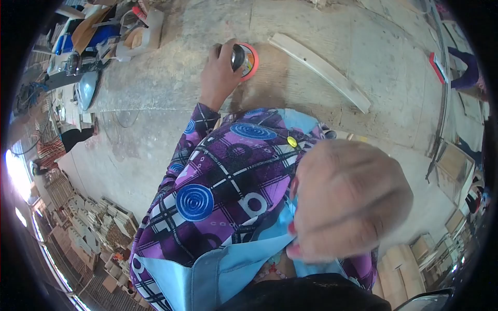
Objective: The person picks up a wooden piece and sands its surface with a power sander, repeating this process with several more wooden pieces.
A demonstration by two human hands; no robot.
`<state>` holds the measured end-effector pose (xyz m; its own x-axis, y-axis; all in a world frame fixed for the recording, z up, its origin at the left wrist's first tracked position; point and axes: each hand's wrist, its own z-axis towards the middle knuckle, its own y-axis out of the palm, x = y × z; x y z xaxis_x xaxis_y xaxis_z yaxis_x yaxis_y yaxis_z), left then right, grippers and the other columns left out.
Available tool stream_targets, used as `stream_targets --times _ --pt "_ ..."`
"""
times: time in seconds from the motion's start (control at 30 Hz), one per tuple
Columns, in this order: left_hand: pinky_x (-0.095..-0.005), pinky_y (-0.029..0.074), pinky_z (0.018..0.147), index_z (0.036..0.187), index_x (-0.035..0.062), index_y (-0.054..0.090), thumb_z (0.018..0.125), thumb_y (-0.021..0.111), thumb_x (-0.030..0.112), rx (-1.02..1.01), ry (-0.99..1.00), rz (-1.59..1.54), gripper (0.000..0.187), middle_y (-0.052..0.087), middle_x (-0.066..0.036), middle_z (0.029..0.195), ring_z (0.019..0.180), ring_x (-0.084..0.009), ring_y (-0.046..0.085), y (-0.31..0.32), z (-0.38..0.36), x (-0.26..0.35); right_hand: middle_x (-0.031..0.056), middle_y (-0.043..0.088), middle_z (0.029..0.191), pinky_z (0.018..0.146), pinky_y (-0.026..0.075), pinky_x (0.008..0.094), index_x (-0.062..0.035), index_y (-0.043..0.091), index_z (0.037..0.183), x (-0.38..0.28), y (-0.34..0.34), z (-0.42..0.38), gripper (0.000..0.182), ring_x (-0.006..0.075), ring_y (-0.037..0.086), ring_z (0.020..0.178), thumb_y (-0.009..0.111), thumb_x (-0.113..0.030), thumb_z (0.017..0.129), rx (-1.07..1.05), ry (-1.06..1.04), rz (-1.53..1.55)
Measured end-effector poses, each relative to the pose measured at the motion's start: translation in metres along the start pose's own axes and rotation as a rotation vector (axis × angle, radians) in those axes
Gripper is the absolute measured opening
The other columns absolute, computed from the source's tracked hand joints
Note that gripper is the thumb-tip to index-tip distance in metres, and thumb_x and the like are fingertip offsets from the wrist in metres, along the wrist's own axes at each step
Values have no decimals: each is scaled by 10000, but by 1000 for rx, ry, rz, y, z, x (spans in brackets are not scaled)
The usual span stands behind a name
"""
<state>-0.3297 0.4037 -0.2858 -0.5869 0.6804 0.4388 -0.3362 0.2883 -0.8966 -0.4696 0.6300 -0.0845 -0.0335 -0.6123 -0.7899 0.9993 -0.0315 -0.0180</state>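
At the top middle, my left hand is wrapped round a round red-rimmed thing with a dark shiny part and a printed label. It rests on the worn work surface. A pale curved wooden strip lies to the right of this hand, apart from it. My right hand is raised close to the camera in front of my chest, blurred, its back towards me. Its fingers are curled, and whatever is inside them is hidden.
A cut-open plastic container stands at the upper left among tools. A blue-grey pointed metal thing sits near that edge. Stacked wooden pieces lie on the floor at lower left. Another person's striped clothing shows at far left.
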Motion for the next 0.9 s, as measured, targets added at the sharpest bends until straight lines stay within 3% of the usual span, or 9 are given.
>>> stream_targets --times 0.07,0.17,0.23,0.3,0.37,0.57,0.77,0.8,0.9 --pt "-474 551 877 1417 214 481 782 786 196 24 -18 13 704 537 -170 1309 1126 -409 612 0 -3 3 49 696 946 666 505 338 -49 724 970 10 -3 -10 212 185 654 792 787 -87 771 -34 72 -76" --pt "-482 553 873 1435 227 470 785 781 197 47 -29 39 721 526 -176 1322 1127 -418 610 4 -7 3 108 665 908 721 520 368 -39 685 1063 36 -13 -38 219 296 649 816 673 -183 898 -6 371 -218" --pt "-483 553 872 1442 231 466 785 779 199 52 -23 60 729 522 -180 1327 1127 -420 610 5 -7 1 138 664 935 756 528 370 -45 673 1067 57 -16 -69 217 309 656 841 674 -181 898 158 746 -387" --pt "-482 553 873 1447 231 462 785 778 201 48 -5 79 735 522 -186 1329 1125 -419 611 4 -6 2 165 672 954 750 527 380 -31 662 1063 92 -21 -123 213 312 667 859 662 -169 900 226 868 -746" --pt "-482 553 875 1444 226 466 787 778 202 32 -2 73 728 524 -190 1327 1123 -417 612 2 -4 2 182 679 982 732 522 400 -30 656 1071 111 -24 -173 222 328 671 854 650 -180 908 358 994 -687" --pt "-494 545 873 1415 222 492 801 768 214 47 67 39 674 517 -202 1334 1126 -441 593 4 -3 -5 183 699 960 739 524 430 -47 658 1053 115 -27 -235 248 371 676 868 660 -249 908 389 1180 -834" --pt "-485 531 896 1407 198 508 794 753 179 69 119 28 660 539 -197 1302 1136 -417 588 4 -3 -3 170 710 944 737 527 459 -71 668 1052 108 -25 -242 262 377 683 888 668 -273 886 498 1278 -961" --pt "-475 526 904 1402 184 515 791 754 166 69 125 32 656 543 -193 1295 1150 -406 582 3 -3 -1 145 705 898 723 518 381 -41 688 1029 108 -24 -246 234 296 681 821 705 -229 891 508 1282 -1054" --pt "-472 524 910 1401 182 517 787 758 160 58 141 34 660 544 -200 1288 1163 -401 575 4 -2 -4 170 709 920 725 527 480 -102 681 1075 100 -29 -256 252 397 674 879 664 -259 879 635 1259 -1106"
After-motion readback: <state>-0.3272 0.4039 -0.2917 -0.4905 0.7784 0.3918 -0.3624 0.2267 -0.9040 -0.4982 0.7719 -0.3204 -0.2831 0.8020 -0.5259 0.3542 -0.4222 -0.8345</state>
